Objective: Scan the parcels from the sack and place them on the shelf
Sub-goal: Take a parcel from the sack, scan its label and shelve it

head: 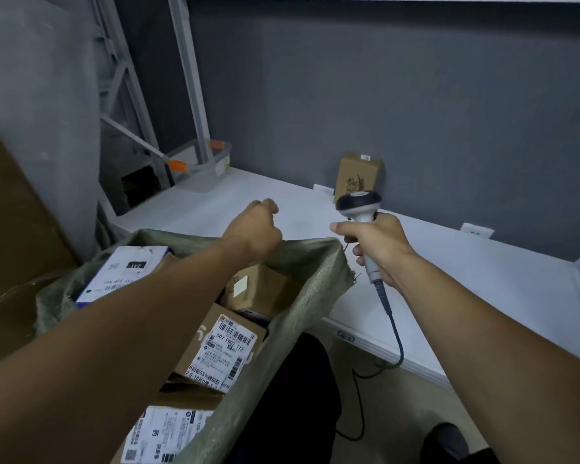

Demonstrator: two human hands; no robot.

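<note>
A green woven sack (302,296) stands open at the lower left, holding several cardboard parcels with white labels (230,346). My left hand (255,229) hovers over the sack's far rim with its fingers curled and nothing in it. My right hand (375,246) grips the handle of a grey and black barcode scanner (359,204), whose head is up and whose cable hangs down to the floor. One brown parcel (357,177) stands upright on the white shelf (466,279) against the grey wall, just behind the scanner.
A clear plastic bin with orange clips (208,165) sits at the shelf's far left by a white upright post (188,78). A large brown box (10,209) leans at the left. Small white tags (476,231) lie on the shelf by the wall.
</note>
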